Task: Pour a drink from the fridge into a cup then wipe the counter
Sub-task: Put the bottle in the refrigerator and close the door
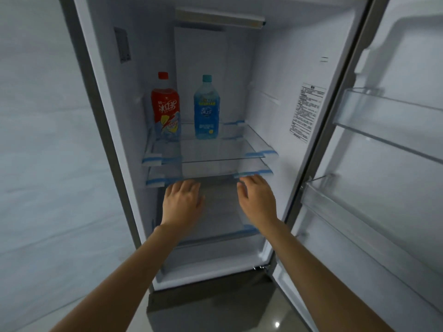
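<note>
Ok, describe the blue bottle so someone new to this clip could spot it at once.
Look into the open fridge, at the upper glass shelf. Two bottles stand there, apart. The blue bottle is the right one, with a teal cap and blue label; its neighbour, the red bottle, has a red cap.

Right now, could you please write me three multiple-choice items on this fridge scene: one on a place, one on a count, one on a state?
1. Where does the red bottle stand?
A. left of the blue bottle
B. in the door rack
C. on the floor

2. How many bottles are in the fridge?
A. one
B. two
C. four

3. What are the hands doing?
A. both hold bottles
B. both are open, holding nothing
C. one holds a cup

Key: 1 A, they share the upper shelf; 2 B, only these two show; 3 B, left hand and right hand reach in with relaxed fingers.
</note>
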`<state>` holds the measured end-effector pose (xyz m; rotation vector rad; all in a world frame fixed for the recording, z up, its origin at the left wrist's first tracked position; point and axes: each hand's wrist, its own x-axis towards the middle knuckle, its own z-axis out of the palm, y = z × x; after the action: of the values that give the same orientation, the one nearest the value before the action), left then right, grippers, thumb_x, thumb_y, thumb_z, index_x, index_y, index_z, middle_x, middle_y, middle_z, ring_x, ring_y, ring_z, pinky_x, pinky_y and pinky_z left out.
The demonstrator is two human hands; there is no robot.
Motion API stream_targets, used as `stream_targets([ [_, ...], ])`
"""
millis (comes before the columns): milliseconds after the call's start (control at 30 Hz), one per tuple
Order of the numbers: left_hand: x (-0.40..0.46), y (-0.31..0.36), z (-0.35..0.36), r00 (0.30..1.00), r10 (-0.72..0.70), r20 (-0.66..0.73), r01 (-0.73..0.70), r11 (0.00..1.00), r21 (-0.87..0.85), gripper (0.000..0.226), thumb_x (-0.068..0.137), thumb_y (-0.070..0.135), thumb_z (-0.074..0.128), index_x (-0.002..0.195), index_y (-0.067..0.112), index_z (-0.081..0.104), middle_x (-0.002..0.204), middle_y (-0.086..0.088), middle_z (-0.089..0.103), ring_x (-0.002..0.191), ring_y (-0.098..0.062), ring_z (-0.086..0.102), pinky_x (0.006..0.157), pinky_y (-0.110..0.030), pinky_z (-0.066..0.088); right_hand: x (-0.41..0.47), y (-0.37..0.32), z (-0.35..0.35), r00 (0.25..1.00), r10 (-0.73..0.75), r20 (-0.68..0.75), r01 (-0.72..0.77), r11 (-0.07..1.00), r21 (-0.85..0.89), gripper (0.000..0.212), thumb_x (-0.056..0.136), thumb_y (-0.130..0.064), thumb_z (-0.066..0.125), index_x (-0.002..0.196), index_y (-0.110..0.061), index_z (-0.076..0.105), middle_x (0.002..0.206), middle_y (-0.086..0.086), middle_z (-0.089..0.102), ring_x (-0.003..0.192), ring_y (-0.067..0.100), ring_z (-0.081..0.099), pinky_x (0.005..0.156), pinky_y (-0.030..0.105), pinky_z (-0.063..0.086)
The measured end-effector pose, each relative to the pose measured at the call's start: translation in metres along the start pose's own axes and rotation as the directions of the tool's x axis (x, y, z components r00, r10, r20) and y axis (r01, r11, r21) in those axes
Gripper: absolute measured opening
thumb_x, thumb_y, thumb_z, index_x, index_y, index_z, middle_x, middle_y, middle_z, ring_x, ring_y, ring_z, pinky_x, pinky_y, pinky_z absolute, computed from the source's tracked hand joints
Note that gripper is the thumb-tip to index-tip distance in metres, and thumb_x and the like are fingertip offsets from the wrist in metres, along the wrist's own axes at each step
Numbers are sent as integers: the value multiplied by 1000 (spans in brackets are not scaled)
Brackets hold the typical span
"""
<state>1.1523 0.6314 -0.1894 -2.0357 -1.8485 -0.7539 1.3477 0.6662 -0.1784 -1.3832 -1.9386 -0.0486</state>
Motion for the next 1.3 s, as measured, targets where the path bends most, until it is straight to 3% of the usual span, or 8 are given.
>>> stream_targets([
  [133, -48, 4, -17, 999, 39, 38, -37, 999, -38, 27, 73, 22, 70, 95, 6, 71, 93, -14, 70, 84, -36, 66, 77, -47, 52, -58, -17, -16, 997, 69, 18, -68, 997, -40, 47, 93, -35, 35, 101, -3, 69, 95, 13, 70, 99, 34, 63, 92, 45, 50],
  [233, -85, 16, -28, 994, 50, 96, -42, 996, -80, 24, 73, 17, 72, 94, 6, 71, 92, -14, 69, 84, -37, 65, 80, -46, 51, -108, -30, -33, 996, 91, 25, -90, 995, -46, 33, 91, -26, 45, 95, -2, 68, 88, 12, 68, 89, 31, 62, 84, 44, 53],
  [400, -133, 41, -49, 985, 90, 150, -65, 984, -167, 32, 87, 24, 62, 113, 7, 63, 113, -13, 64, 107, -35, 57, 97, -44, 39, -181, -39, -77, 987, 157, 42, -152, 983, -103, 25, 95, -22, 52, 103, -3, 67, 97, 11, 67, 95, 26, 61, 84, 33, 50],
  [533, -171, 79, -61, 974, 155, 164, -113, 964, -239, 36, 90, 25, 58, 121, 7, 59, 121, -15, 61, 111, -36, 55, 100, -45, 38, -232, -32, -118, 978, 211, 6, -207, 966, -157, 26, 95, -22, 54, 108, -4, 67, 104, 11, 68, 100, 25, 61, 85, 29, 48],
  [767, -218, 162, -63, 935, 262, 241, -195, 943, -269, 39, 93, 31, 54, 126, 11, 56, 131, -14, 56, 118, -36, 51, 102, -47, 34, -319, 2, -185, 956, 290, -51, -294, 938, -184, 30, 96, -25, 49, 109, -5, 66, 107, 10, 67, 105, 24, 61, 88, 34, 54],
  [933, -249, 237, -62, 913, 344, 220, -271, 913, -305, 33, 81, 21, 69, 110, 5, 67, 114, -19, 66, 102, -41, 62, 89, -52, 46, -369, 33, -239, 943, 317, -104, -331, 926, -182, 28, 96, -21, 50, 110, -3, 66, 108, 10, 66, 108, 25, 59, 89, 36, 52],
  [1167, -291, 339, -60, 884, 410, 223, -318, 878, -357, 35, 84, 26, 68, 114, 8, 65, 118, -14, 65, 109, -37, 59, 94, -51, 45, -418, 82, -329, 919, 293, -263, -352, 910, -217, 24, 98, -18, 52, 115, -5, 62, 114, 11, 63, 109, 21, 57, 86, 32, 55],
  [1300, -306, 380, -58, 869, 442, 223, -344, 863, -371, 36, 87, 28, 65, 117, 8, 63, 120, -14, 64, 112, -35, 58, 96, -51, 45, -425, 124, -365, 908, 318, -274, -394, 870, -297, 37, 98, -23, 49, 132, -9, 52, 136, 13, 50, 128, 26, 45, 97, 36, 49],
])
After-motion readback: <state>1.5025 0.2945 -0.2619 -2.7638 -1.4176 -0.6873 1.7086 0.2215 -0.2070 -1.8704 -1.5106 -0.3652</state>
